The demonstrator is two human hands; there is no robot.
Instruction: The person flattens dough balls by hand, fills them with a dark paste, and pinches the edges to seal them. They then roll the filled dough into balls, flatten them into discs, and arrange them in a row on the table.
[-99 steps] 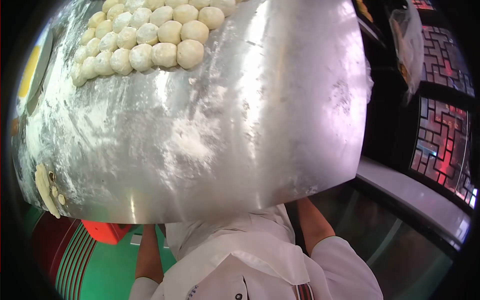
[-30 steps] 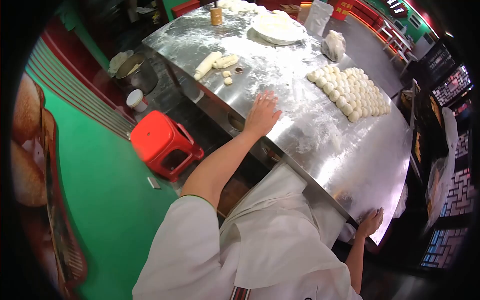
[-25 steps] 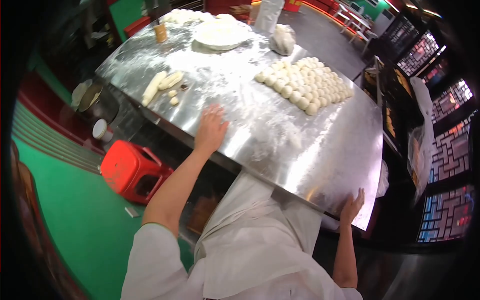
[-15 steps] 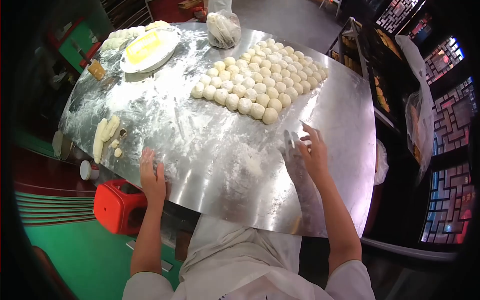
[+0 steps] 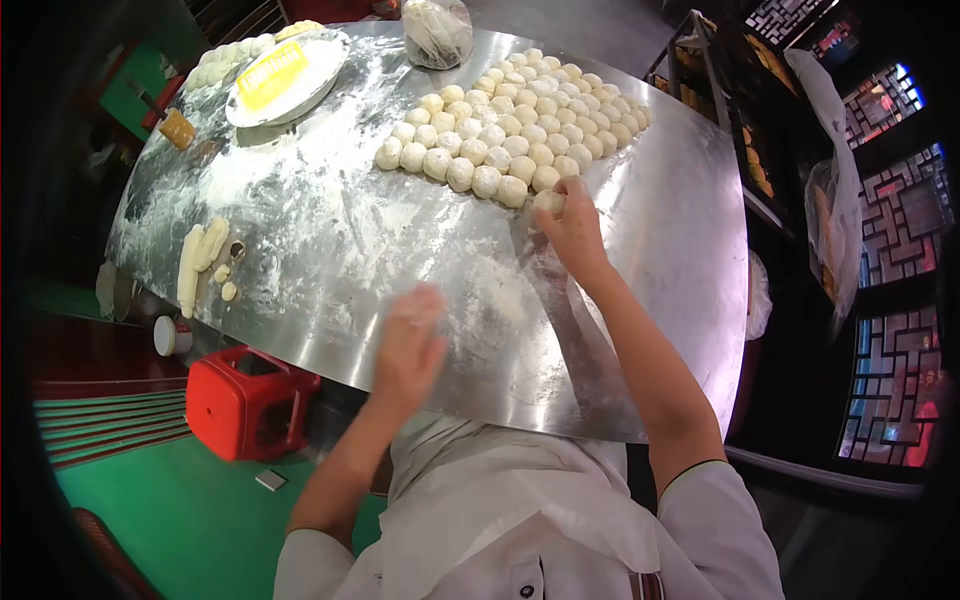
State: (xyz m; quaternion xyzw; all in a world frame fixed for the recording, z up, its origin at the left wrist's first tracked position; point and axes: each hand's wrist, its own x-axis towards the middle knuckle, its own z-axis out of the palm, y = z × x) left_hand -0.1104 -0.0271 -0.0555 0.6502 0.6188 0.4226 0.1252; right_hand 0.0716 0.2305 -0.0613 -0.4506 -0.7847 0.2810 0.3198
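Observation:
My right hand (image 5: pixel 575 228) has its fingers and thumb closed around a dough ball (image 5: pixel 548 202) at the near corner of the batch. Beside it, several floured dough balls (image 5: pixel 485 181) sit in tight rows on the steel table (image 5: pixel 450 385). My left hand (image 5: pixel 409 345) is over the near part of the table, blurred by motion. Its thumb stands apart from the fingers, and nothing shows in it. Loose dough strips (image 5: pixel 190 268) and small dough pieces (image 5: pixel 229 291) lie on the left side.
White flour (image 5: pixel 290 185) covers much of the tabletop. A large pale dish with a yellow label (image 5: pixel 272 82) and a plastic bag (image 5: pixel 437 35) stand at the back. A scraper (image 5: pixel 177 129) lies far left. A red stool (image 5: pixel 235 410) is below the table's left edge; racks (image 5: pixel 700 75) stand to the right.
My right hand has moved forward and left onto the corner dough ball and closed on it. My left hand has swung right, from the table's edge toward its middle. The view has shifted slightly.

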